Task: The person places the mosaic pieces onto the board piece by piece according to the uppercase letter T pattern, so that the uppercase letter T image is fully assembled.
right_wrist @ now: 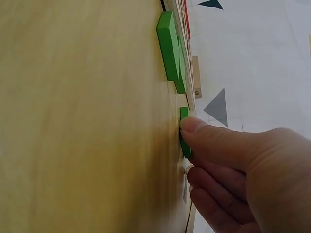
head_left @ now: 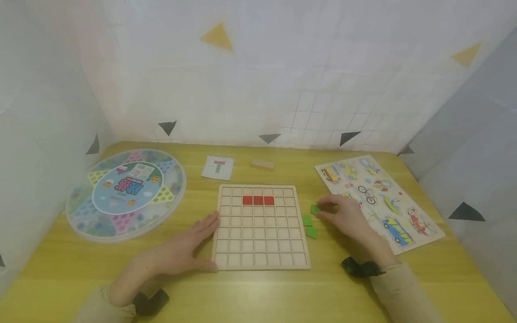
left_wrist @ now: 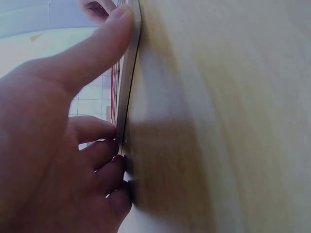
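Observation:
A wooden grid board [head_left: 261,264] lies flat on the table, with three red square tiles [head_left: 258,200] side by side in its second row from the top. My left hand [head_left: 177,251] rests at the board's left side, thumb by the near corner and fingertips against the edge; in the left wrist view the thumb [left_wrist: 92,53] lies along that edge. Right of the board, my right hand [head_left: 347,217] pinches a green square tile [right_wrist: 184,133] between thumb and fingers, low at the table. Two more green tiles [head_left: 311,232] lie against the board's right edge.
Behind the board are a small card [head_left: 218,172] with a red and green T pattern and a wooden block [head_left: 262,164]. A round, flat, clear case [head_left: 127,193] sits at left. A picture puzzle board [head_left: 379,197] lies at right, partly under my right hand.

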A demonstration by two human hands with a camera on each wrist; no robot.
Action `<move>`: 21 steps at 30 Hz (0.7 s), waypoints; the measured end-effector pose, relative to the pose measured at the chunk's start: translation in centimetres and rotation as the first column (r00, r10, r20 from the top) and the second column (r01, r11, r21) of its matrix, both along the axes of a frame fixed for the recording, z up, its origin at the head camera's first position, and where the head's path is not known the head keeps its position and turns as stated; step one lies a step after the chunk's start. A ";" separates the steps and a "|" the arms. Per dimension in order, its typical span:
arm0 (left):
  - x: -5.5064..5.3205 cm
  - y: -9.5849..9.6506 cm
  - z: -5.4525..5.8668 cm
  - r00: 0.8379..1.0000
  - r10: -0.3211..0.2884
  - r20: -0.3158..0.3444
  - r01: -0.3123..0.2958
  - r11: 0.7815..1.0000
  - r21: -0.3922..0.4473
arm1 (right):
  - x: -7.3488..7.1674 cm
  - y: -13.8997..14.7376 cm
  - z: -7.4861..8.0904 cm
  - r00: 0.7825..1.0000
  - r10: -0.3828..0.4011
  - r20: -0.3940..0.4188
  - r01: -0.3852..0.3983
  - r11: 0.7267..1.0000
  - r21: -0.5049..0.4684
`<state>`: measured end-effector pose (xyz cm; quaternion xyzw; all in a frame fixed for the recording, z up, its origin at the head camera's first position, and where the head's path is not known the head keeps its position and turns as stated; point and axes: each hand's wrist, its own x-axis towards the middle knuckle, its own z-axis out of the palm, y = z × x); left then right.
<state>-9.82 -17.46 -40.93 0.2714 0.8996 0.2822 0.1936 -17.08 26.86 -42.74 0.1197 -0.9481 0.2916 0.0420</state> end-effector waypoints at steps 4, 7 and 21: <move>0.0 0.0 0.0 1.000 0.002 -0.004 -0.002 1.000 -0.004 | 0.0 0.0 0.0 1.000 0.001 -0.007 -0.001 1.000 0.007; 0.1 0.1 0.1 1.000 0.003 -0.002 -0.003 1.000 -0.006 | 0.0 0.1 -0.1 1.000 -0.001 -0.006 0.001 1.000 0.011; 0.1 0.1 0.5 1.000 0.005 0.014 -0.005 1.000 -0.001 | 0.0 -0.1 0.0 1.000 0.005 -0.017 -0.004 1.000 0.011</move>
